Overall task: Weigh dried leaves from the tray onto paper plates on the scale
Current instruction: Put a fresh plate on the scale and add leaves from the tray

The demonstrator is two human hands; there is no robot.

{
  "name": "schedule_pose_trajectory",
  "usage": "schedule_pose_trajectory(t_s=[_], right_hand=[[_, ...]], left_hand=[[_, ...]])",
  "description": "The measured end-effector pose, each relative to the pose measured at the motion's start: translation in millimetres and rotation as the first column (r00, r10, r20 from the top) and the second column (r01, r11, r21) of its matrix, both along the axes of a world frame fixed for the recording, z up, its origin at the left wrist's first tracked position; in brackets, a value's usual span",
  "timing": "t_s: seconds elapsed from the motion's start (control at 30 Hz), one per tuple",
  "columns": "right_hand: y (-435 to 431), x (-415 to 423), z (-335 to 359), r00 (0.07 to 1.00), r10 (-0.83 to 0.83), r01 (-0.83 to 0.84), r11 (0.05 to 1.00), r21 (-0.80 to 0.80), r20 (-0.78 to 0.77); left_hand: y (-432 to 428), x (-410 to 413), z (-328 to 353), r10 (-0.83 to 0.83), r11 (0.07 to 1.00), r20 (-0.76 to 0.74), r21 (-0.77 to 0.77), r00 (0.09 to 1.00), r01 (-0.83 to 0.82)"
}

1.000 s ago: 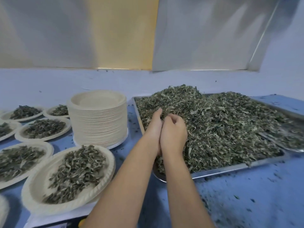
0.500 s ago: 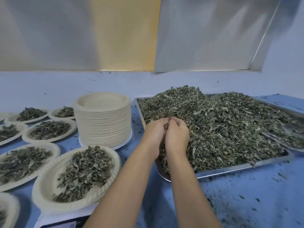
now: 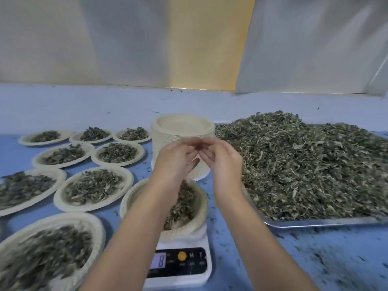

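A steel tray (image 3: 315, 222) on the right holds a big heap of dried leaves (image 3: 304, 169). A white digital scale (image 3: 180, 267) at the bottom centre carries a paper plate (image 3: 199, 219) with some leaves in it, partly hidden by my left forearm. My left hand (image 3: 176, 160) and my right hand (image 3: 224, 162) are raised together over that plate, left of the tray. Their curled fingertips meet around a small dark bunch of leaves. The hands are motion-blurred.
A tall stack of empty paper plates (image 3: 182, 127) stands just behind my hands. Several filled plates (image 3: 92, 187) cover the blue table (image 3: 315, 259) to the left. Leaf crumbs are scattered in front of the tray. A wall runs along the back.
Both hands lifted out of the leaf heap in the tray and moved left, over the plate on the scale. The view swung left and down, bringing the scale into sight.
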State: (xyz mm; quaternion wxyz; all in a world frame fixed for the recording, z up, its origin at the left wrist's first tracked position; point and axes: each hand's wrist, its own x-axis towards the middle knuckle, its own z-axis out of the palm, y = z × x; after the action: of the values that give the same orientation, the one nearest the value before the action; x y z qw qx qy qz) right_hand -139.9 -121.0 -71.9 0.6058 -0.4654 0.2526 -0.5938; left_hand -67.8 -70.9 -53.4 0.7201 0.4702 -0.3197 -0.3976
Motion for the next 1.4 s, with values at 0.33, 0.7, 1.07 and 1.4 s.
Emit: schedule_pose_trajectory(t_s=[0.33,0.7,1.07,1.4], right_hand=[[5,9,-31,0.865,-0.072,0.006,0.991,-0.132,-0.497],[-2,7,-51,0.859,-0.028,0.014,0.999,-0.031,-0.512],[7,17,-45,0.896,-0.046,0.037,0.999,-0.029,-0.441],[28,78,-13,0.846,0.008,-0.055,0.996,-0.072,-0.533]], left_hand=[[43,76,-28,0.307,0.94,0.136,0.107,0.942,-0.322],[41,86,-55,0.325,0.913,0.173,0.198,0.93,-0.356],[50,96,-45,0.341,0.87,0.011,0.374,0.94,-0.32],[84,154,-21,0.226,0.86,-0.017,0.474,0.974,-0.191]])
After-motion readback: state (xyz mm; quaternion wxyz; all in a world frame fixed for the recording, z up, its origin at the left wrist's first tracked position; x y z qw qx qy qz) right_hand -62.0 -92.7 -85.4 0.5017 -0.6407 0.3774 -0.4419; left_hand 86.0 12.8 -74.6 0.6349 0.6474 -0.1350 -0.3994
